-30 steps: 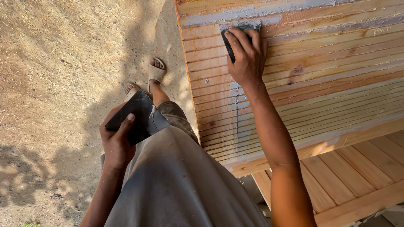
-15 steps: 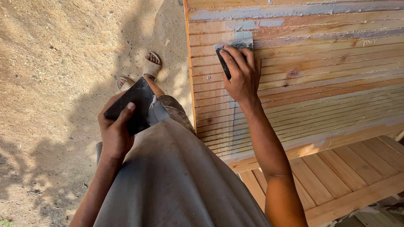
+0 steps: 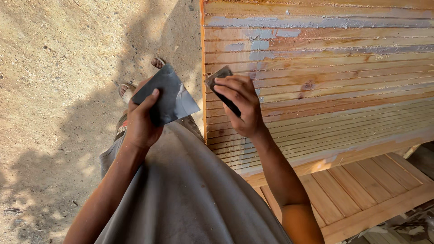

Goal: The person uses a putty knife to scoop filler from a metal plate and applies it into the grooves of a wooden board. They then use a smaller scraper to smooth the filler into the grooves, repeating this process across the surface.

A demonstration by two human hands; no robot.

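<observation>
Grey scrapers [image 3: 166, 97] in both hands [image 3: 242, 106]

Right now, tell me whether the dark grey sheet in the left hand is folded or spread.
Spread: the dark grey sheet lies flat and open, pinched by the left hand.

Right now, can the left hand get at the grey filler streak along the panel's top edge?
Probably not easily: the left hand grips a dark flat plate beside the slatted panel, with the grey streak far up.
</observation>
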